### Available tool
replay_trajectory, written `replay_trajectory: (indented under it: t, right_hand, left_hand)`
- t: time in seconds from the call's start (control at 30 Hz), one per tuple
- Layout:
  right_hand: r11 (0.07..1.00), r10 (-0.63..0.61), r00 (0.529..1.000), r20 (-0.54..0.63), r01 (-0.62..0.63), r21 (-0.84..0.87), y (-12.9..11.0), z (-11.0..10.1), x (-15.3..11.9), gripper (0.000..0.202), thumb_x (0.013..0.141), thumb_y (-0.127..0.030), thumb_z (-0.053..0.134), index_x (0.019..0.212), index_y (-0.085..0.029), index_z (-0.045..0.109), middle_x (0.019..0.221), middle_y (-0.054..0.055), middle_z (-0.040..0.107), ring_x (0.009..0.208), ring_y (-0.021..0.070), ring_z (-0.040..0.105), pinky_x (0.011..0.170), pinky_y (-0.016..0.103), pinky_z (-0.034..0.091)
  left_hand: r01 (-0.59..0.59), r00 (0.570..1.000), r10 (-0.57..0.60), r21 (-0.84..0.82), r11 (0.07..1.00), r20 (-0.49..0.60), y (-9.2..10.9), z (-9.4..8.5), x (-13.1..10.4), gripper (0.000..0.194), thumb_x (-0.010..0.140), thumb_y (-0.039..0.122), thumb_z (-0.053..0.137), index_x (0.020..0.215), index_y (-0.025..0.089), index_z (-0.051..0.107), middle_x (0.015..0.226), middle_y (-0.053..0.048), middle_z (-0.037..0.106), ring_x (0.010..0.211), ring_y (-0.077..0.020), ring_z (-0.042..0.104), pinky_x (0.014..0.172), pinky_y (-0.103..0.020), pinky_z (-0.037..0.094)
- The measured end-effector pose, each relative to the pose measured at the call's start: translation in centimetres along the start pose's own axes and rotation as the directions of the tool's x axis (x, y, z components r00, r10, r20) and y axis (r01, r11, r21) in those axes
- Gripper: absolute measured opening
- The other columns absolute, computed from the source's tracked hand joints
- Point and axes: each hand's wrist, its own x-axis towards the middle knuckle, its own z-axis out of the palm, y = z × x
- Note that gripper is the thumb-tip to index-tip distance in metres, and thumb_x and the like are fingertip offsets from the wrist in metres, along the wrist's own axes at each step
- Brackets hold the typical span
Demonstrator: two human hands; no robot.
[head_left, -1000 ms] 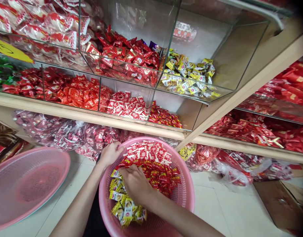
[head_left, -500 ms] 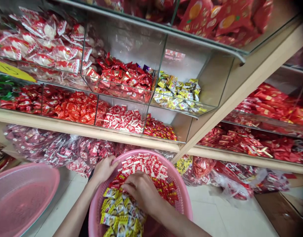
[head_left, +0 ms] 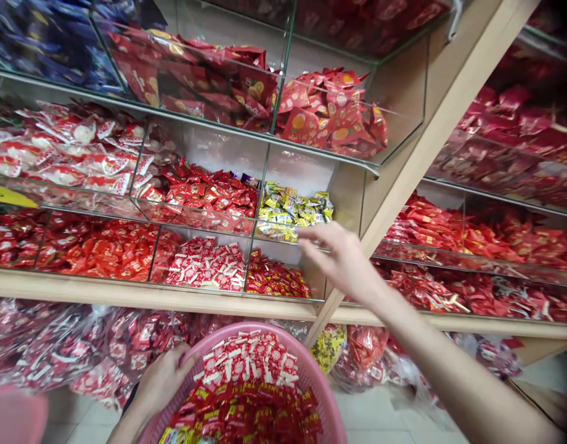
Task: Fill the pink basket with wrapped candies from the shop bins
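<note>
My left hand (head_left: pixel 161 381) grips the left rim of a pink basket (head_left: pixel 327 394) at the bottom centre. Inside the basket lie red-and-white packets (head_left: pixel 251 359), dark red packets with yellow print (head_left: pixel 251 410) and a few yellow packets at the lower left edge. My right hand (head_left: pixel 336 256) is raised in front of the shelves with its fingers apart and nothing in it. Its fingertips are just in front of the lower right part of a glass compartment of yellow-and-white packets (head_left: pixel 290 209). Below that compartment are small red-and-yellow packets (head_left: pixel 277 277).
Glass-fronted compartments of red packets (head_left: pixel 214 194) fill the shelves, with blue packets (head_left: pixel 57 43) at upper left. A slanting wooden divider (head_left: pixel 403 191) stands at right. Clear bags of sweets (head_left: pixel 61 345) lie under the shelf. Another pink tub (head_left: pixel 15 413) sits at lower left.
My right hand has left the basket and risen to the shelf, its fingers now apart. The view has tilted up, showing more upper shelves. My left hand stays on the rim.
</note>
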Motion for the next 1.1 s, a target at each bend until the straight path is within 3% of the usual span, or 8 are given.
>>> replay_trajectory:
  t: [0.07,0.17,0.33,0.4,0.63,0.77,0.87,1.1]
  right_hand:
    - [0.990,0.064,0.997,-0.040,-0.068,-0.126,2.1,-1.6,2.7,0.027,0.088,-0.027,0.047,0.104,-0.018,0.067,0.096,0.007,0.068,0.094,0.0220,0.059,0.085,0.038,0.044]
    - [0.930,0.208,0.977,0.048,-0.182,-0.319,5.0,-2.4,5.9,0.025,0.084,-0.028,0.053,0.099,-0.017,0.069,0.094,0.009,0.069,0.093,0.0231,0.061,0.081,0.034,0.045]
    - [0.790,0.496,0.815,0.299,-0.281,-0.545,6.6,-1.1,8.5,0.031,0.073,-0.037,0.067,0.094,-0.014,0.070,0.101,0.015,0.067,0.091,0.0255,0.064,0.074,0.032,0.048]
    - [0.774,0.517,0.794,0.318,-0.275,-0.571,6.2,-0.6,8.9,0.035,0.071,-0.035,0.069,0.097,-0.012,0.070,0.102,0.016,0.067,0.090,0.0256,0.064,0.072,0.031,0.049]
    - [0.820,0.499,0.769,0.399,-0.270,-0.504,6.0,-0.5,9.4,0.041,0.062,-0.020,0.073,0.103,-0.013,0.070,0.097,0.011,0.069,0.085,0.0238,0.065,0.069,0.027,0.050]
    - [0.857,0.444,0.809,0.384,-0.258,-0.447,6.8,-1.4,9.4,0.033,0.066,-0.018,0.069,0.098,-0.013,0.071,0.092,0.008,0.069,0.083,0.0207,0.064,0.069,0.026,0.049]
    - [0.915,0.314,0.860,0.401,-0.162,-0.369,7.1,-2.2,9.4,0.029,0.068,-0.022,0.068,0.096,-0.013,0.070,0.089,0.005,0.069,0.079,0.0167,0.062,0.068,0.024,0.047]
    - [0.934,0.083,0.877,0.473,0.096,-0.344,8.9,-1.3,9.1,0.028,0.071,-0.015,0.063,0.099,-0.014,0.066,0.096,0.005,0.067,0.084,0.0160,0.059,0.073,0.023,0.043]
  left_hand:
    - [0.002,1.000,-0.002,0.002,1.000,0.006,0.1,0.0,0.0,0.038,0.087,0.052,0.034,0.086,0.023,0.060,0.085,-0.004,0.072,0.086,-0.0221,0.067,0.071,-0.024,0.042]
    - [-0.004,1.000,0.004,-0.003,1.000,0.006,0.1,0.0,-0.1,0.038,0.087,0.051,0.034,0.085,0.023,0.059,0.086,-0.004,0.072,0.086,-0.0219,0.067,0.070,-0.025,0.042]
    - [-0.006,1.000,0.006,-0.028,1.000,-0.007,-0.3,0.3,0.1,0.037,0.087,0.049,0.034,0.087,0.023,0.060,0.083,-0.004,0.072,0.087,-0.0223,0.067,0.071,-0.025,0.043]
    - [-0.002,1.000,0.002,-0.031,1.000,-0.007,-0.5,0.3,0.1,0.036,0.087,0.048,0.034,0.087,0.023,0.060,0.082,-0.004,0.072,0.088,-0.0226,0.067,0.072,-0.025,0.043]
    - [-0.008,1.000,0.006,-0.068,0.998,-0.022,-0.4,0.3,0.0,0.034,0.086,0.049,0.037,0.081,0.025,0.060,0.074,-0.001,0.071,0.080,-0.0218,0.068,0.070,-0.025,0.044]
    - [-0.011,1.000,0.009,-0.067,0.998,-0.025,-0.4,0.3,0.1,0.034,0.085,0.050,0.037,0.082,0.025,0.060,0.077,-0.002,0.072,0.084,-0.0229,0.068,0.071,-0.025,0.045]
    - [-0.005,1.000,0.003,-0.051,0.999,-0.028,-0.6,0.4,0.3,0.033,0.085,0.050,0.038,0.082,0.026,0.061,0.079,-0.001,0.073,0.087,-0.0232,0.068,0.071,-0.025,0.045]
    - [-0.001,0.999,0.000,-0.038,0.999,-0.033,-1.1,0.8,0.5,0.035,0.084,0.052,0.037,0.086,0.025,0.061,0.084,-0.002,0.073,0.091,-0.0230,0.068,0.073,-0.024,0.045]
